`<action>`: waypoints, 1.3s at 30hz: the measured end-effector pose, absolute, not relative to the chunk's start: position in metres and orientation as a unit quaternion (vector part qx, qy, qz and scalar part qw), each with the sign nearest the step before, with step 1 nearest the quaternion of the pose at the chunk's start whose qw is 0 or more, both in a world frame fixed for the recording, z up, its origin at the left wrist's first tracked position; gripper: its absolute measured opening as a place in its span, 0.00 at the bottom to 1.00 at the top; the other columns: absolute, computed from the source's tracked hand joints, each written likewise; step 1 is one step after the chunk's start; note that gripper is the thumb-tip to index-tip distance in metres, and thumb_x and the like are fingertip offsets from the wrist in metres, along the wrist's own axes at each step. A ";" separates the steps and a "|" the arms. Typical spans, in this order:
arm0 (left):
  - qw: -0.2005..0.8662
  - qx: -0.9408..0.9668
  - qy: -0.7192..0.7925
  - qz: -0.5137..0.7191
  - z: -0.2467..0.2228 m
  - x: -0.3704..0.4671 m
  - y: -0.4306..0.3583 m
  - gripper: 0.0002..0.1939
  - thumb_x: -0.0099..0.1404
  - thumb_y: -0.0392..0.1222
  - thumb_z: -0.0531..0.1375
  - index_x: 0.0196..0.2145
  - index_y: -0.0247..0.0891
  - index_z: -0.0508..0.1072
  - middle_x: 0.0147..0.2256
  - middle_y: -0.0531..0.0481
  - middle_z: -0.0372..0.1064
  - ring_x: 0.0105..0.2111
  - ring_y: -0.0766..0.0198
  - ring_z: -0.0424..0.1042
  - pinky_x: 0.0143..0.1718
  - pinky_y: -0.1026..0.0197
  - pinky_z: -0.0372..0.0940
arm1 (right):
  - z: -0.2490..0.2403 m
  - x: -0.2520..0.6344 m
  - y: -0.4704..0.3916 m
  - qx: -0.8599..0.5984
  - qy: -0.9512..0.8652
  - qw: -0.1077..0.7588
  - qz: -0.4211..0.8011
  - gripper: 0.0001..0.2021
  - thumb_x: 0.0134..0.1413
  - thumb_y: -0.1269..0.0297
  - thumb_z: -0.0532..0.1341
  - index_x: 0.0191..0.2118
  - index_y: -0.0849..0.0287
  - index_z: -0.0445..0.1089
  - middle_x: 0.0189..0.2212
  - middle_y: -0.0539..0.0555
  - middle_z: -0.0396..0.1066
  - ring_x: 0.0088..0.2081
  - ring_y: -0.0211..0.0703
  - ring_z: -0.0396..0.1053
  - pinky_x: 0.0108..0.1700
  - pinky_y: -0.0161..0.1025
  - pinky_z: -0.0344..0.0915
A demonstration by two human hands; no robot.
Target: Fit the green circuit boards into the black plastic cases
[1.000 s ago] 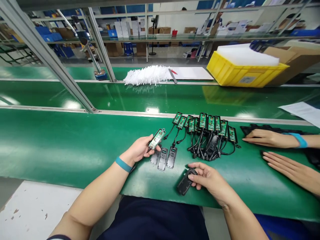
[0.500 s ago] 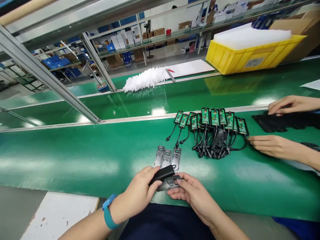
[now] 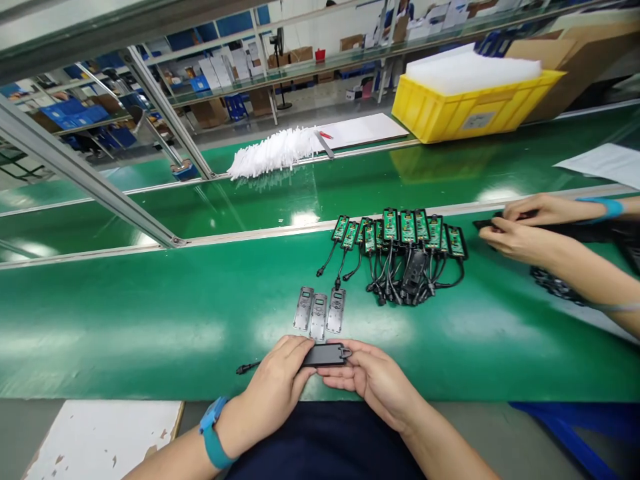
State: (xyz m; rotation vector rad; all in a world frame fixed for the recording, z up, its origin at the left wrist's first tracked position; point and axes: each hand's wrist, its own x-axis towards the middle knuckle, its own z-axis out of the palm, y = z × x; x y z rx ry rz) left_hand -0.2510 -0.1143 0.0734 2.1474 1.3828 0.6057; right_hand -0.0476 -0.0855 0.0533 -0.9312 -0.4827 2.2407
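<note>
A black rectangular device [image 3: 327, 355] with a loop at its right end is held level between both hands near the table's front edge. My left hand [image 3: 280, 377] grips its left end, and a short black cable with a plug [image 3: 247, 367] sticks out to the left. My right hand [image 3: 373, 377] is closed on the right end, by the loop. Just beyond lie three black cover plates [image 3: 319, 316]. Farther right, several green circuit boards [image 3: 407, 227] in black cases rest in a cluster, their black cables [image 3: 395, 280] towards me.
Another person's hands [image 3: 530, 230] work over black parts at the right. A yellow bin [image 3: 465, 110] with white foam stands behind. White strips [image 3: 280, 152] lie on the far rail, and a metal frame post [image 3: 110, 193] slants across the left.
The black device and the cover plate have come together into one piece, now level in both hands. The view has shifted slightly right. The other person's hands have moved closer together.
</note>
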 end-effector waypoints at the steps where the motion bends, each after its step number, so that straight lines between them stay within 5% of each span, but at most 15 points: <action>1: 0.251 0.794 0.506 0.225 0.072 -0.251 -0.114 0.21 0.67 0.35 0.54 0.57 0.41 0.63 0.51 0.41 0.67 0.52 0.54 0.65 0.55 0.47 0.63 | 0.053 -0.047 -0.086 -0.353 -0.184 0.328 0.857 0.17 0.51 0.72 0.54 0.47 0.67 0.70 0.41 0.65 0.76 0.43 0.56 0.75 0.51 0.56 0.65; 24: 0.208 0.826 0.477 0.218 0.064 -0.257 -0.109 0.19 0.67 0.37 0.56 0.55 0.35 0.65 0.47 0.39 0.68 0.48 0.54 0.67 0.50 0.48 0.66 | 0.057 -0.044 -0.090 -0.312 -0.233 0.327 0.861 0.20 0.48 0.76 0.55 0.49 0.67 0.70 0.45 0.65 0.74 0.47 0.57 0.73 0.56 0.59 0.59; 32: 0.150 0.849 0.450 0.232 0.056 -0.254 -0.110 0.20 0.67 0.35 0.55 0.56 0.34 0.64 0.47 0.38 0.69 0.46 0.53 0.68 0.48 0.48 0.68 | 0.061 -0.044 -0.092 -0.313 -0.272 0.329 0.849 0.17 0.57 0.65 0.59 0.51 0.65 0.69 0.46 0.64 0.73 0.49 0.55 0.72 0.55 0.55 0.62; 39: 0.095 0.856 0.449 0.237 0.050 -0.248 -0.119 0.22 0.67 0.34 0.55 0.58 0.32 0.62 0.49 0.36 0.68 0.49 0.52 0.67 0.49 0.47 0.67 | 0.056 -0.058 -0.093 -0.443 -0.281 0.347 0.778 0.16 0.51 0.56 0.66 0.41 0.64 0.69 0.35 0.58 0.76 0.36 0.51 0.77 0.44 0.50 0.71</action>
